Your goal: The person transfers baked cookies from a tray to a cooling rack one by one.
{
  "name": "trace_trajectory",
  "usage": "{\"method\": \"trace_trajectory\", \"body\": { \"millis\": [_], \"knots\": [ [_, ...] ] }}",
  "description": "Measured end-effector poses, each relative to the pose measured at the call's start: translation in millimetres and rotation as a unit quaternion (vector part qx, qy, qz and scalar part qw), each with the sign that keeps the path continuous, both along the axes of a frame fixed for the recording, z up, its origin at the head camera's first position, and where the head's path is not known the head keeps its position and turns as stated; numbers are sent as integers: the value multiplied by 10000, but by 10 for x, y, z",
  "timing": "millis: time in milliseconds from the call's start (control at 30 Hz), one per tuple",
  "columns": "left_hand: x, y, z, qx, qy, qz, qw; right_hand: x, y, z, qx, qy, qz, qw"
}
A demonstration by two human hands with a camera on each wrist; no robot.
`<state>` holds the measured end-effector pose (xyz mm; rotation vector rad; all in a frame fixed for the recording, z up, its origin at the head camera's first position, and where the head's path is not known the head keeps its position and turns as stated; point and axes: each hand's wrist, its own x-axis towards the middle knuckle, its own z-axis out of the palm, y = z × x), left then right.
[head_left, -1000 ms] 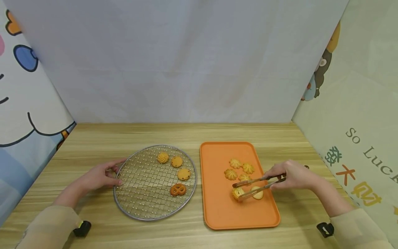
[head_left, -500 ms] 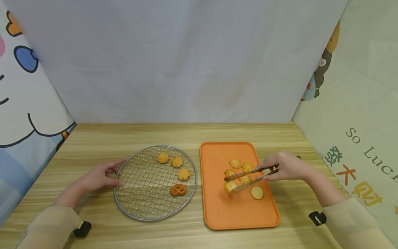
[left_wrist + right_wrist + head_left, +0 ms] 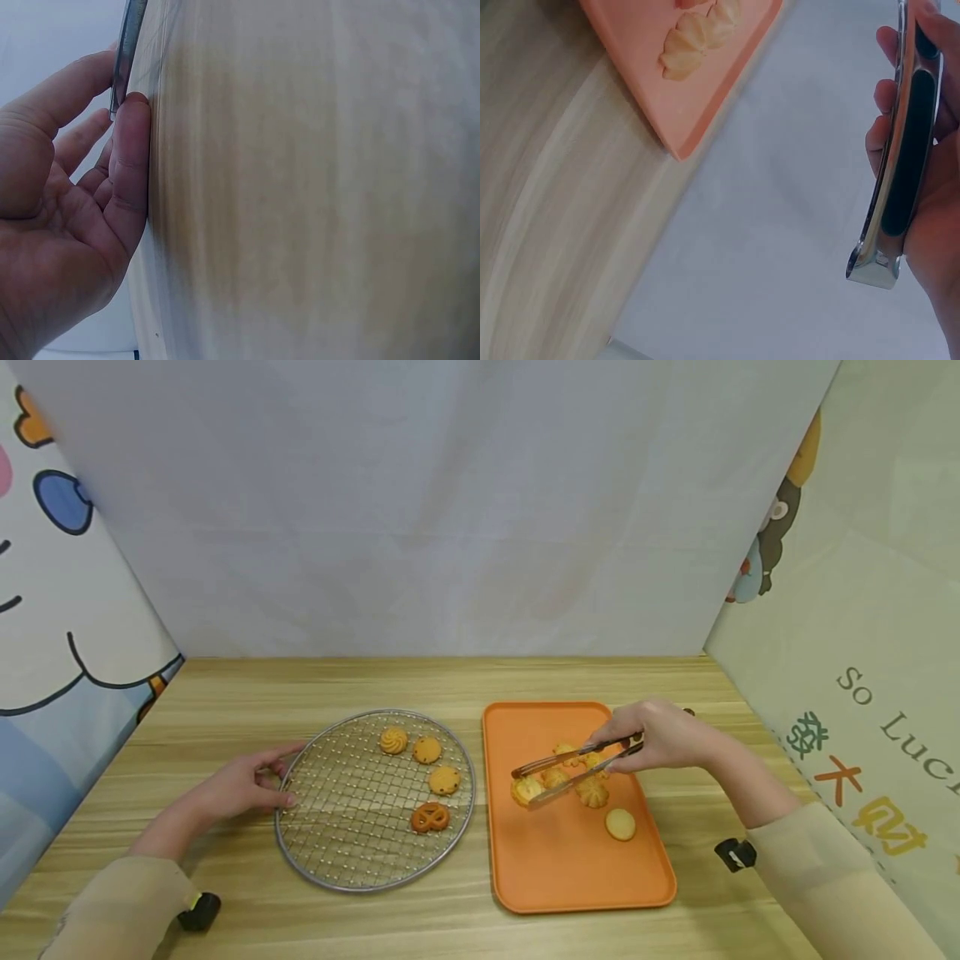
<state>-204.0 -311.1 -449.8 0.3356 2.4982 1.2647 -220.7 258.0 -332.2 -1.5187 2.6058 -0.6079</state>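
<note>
Right grip (image 3: pixel 651 739) clamped on tongs (image 3: pixel 555 762); squeeze cookie (image 3: pixel 527 789) lightly, likely crumbly. Left grip (image 3: pixel 246 787) pinches rack (image 3: pixel 356 889) at nine o'clock.

Observed: steel tongs (image 3: pixel 910 161), dark-gripped, slanting over orange tray (image 3: pixel 570 868), with yellow cookie (image 3: pixel 526 790) between tips; round wire rack (image 3: pixel 345 810) alongside, bearing four cookies (image 3: pixel 444 781).

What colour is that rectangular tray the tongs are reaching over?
The tray is plain orange, seen best in the head view.

Tongs (image 3: pixel 562 787) grip a cookie (image 3: pixel 527 790) above the orange tray (image 3: pixel 570 870).
</note>
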Motion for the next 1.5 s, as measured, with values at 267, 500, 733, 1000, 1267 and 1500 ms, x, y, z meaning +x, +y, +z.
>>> {"method": "trace_trajectory", "body": {
  "millis": [267,500,733,1000,1267,1500],
  "knots": [
    [-3,1,-1,4,-9,-5,10000,-107,-184,89,36,235,-11,9997],
    [-3,7,5,9,33,-35,10000,-193,-375,143,125,289,-264,9992],
    [-2,16,9,-68,62,-46,9999,-276,-552,128,56,462,-261,9986],
    [-2,17,7,-43,36,-22,10000,-343,-782,77,85,567,-395,9976],
    [-5,17,8,-47,50,-36,10000,-373,-1033,-43,326,677,-401,9964],
    [-1,10,12,-35,-15,-17,10000,-416,-1236,-203,490,728,-392,9954]
  ]
}}
